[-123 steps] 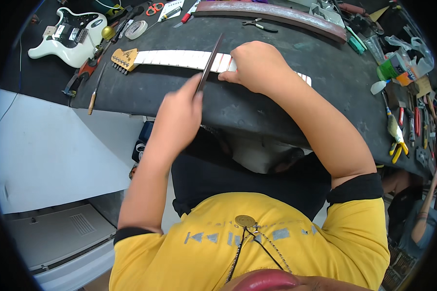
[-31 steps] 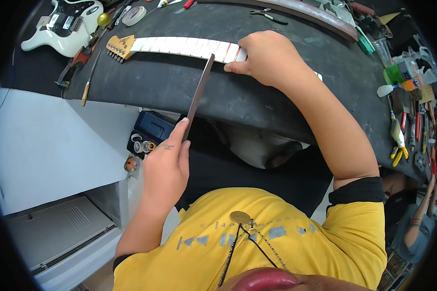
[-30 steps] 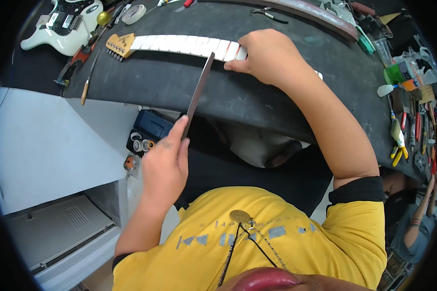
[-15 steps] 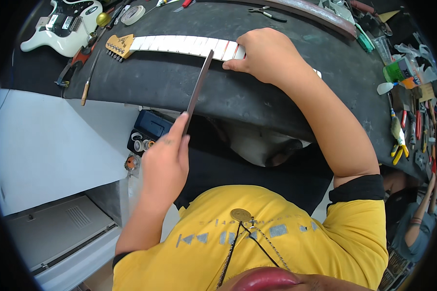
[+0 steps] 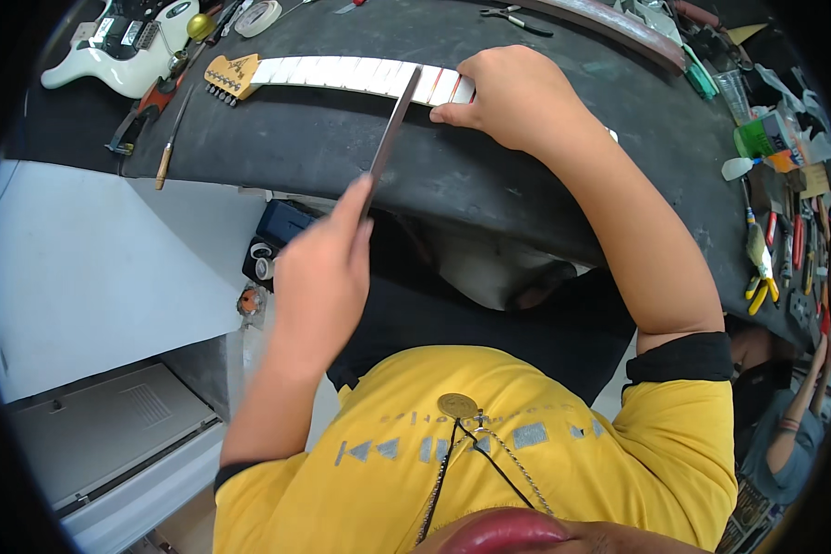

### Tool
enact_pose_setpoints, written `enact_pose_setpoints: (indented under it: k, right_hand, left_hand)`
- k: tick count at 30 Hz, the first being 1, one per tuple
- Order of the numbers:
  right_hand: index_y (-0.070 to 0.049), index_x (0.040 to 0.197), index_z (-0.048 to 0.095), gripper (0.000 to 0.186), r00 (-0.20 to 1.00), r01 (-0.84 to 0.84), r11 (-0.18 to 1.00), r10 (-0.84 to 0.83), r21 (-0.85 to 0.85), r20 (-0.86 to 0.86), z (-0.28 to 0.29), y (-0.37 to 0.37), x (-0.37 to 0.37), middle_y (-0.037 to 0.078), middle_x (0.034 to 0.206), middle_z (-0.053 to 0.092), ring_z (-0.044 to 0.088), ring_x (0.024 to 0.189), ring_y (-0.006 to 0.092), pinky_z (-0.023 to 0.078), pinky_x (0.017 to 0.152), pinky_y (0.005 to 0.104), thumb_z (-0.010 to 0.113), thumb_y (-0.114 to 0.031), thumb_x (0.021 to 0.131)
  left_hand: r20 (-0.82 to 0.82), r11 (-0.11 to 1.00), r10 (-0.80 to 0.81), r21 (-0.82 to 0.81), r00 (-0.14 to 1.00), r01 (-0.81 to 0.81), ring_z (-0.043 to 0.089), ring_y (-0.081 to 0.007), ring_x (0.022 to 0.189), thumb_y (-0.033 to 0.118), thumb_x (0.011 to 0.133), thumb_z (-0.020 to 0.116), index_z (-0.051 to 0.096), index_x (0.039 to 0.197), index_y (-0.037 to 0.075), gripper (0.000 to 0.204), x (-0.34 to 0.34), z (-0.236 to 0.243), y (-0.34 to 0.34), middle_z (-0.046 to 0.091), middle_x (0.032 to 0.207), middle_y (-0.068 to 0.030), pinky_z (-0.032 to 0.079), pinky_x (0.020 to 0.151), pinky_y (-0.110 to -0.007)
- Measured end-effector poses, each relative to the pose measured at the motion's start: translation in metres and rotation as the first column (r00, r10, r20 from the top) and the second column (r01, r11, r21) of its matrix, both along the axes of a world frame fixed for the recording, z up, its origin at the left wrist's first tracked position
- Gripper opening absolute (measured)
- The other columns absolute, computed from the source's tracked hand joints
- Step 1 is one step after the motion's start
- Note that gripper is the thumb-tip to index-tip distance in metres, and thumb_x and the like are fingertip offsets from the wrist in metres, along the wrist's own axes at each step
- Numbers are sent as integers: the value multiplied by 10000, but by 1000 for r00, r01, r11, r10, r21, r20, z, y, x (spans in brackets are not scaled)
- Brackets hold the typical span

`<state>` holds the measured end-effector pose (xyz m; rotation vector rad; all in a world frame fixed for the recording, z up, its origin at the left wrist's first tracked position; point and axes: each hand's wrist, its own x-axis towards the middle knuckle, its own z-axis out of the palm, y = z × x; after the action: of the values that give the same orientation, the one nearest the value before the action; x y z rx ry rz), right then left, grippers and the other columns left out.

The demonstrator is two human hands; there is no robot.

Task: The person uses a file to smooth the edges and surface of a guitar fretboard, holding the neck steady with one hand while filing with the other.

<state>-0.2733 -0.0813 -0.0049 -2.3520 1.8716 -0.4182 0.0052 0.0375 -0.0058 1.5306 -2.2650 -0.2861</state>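
A guitar neck lies across the bench, its fingerboard face white between the frets and its wooden headstock at the left. Over the neck's right part my right hand is closed, the thumb along the near edge; it hides the heel end except for a small pale tip. My left hand, slightly blurred, grips a long flat metal file by its near end. The file slants away from me, and its far tip rests on or just over the frets left of my right hand; contact is unclear.
A white electric guitar body lies at the back left, beside a red-handled clamp and a wooden-handled tool. Pliers and a long brown bar are at the back. Yellow-handled pliers and several tools line the right.
My left hand has pushed the file forward and slightly right across the frets. My right hand stays on the neck; the bench view has shifted a little.
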Motion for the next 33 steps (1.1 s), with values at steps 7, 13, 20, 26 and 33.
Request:
enact_pose_setpoints:
  k: [7, 13, 20, 26, 33]
  right_hand:
    - [-9, 930, 859, 538, 1000, 10, 997, -12, 73, 18, 10, 3, 4, 191, 813, 805, 820, 881, 382, 644, 855, 484, 904, -545, 936]
    - [-9, 922, 859, 549, 1000, 21, 1000, -21, -19, 0, -1, 0, 2, 177, 792, 800, 821, 875, 372, 647, 860, 480, 897, -557, 938]
    - [-6, 866, 845, 560, 1000, -4, 998, 4, 57, 14, 8, -2, 3, 170, 768, 791, 819, 863, 374, 649, 850, 486, 890, -558, 946]
    - [10, 869, 837, 578, 1000, 22, 999, -22, 48, -3, 5, 2, 1, 183, 802, 802, 820, 870, 377, 649, 843, 483, 892, -561, 945]
    - [8, 878, 843, 581, 1000, 23, 1000, -23, 6, -14, 1, -1, -1, 197, 836, 809, 821, 878, 383, 647, 840, 486, 898, -568, 937]
  left_hand:
    - [-42, 999, 24, -29, 999, -25, 780, -377, 821, 12, 1062, 746, 717, 1531, 93, 477, 34, 3, 38, 820, 1104, -225, 607, 755, -404]
    - [-33, 999, -12, -42, 999, 10, 782, -410, 828, 15, 1062, 753, 713, 1539, 119, 490, 17, -3, 19, 818, 1041, -226, 610, 761, -424]
    - [31, 996, -15, -91, 999, 18, 748, -497, 896, 92, 1062, 750, 740, 1454, 121, 394, -48, 8, -83, 778, 979, -265, 586, 812, -560]
    - [26, 1000, -2, 16, 1000, 2, 767, -488, 889, 55, 1059, 753, 708, 1533, 127, 481, 1, 6, 1, 786, 983, -265, 605, 808, -509]
    - [5, 996, -55, -66, 998, 55, 761, -506, 927, 58, 1064, 745, 715, 1512, 112, 453, -16, 1, -41, 791, 1064, -283, 610, 826, -519]
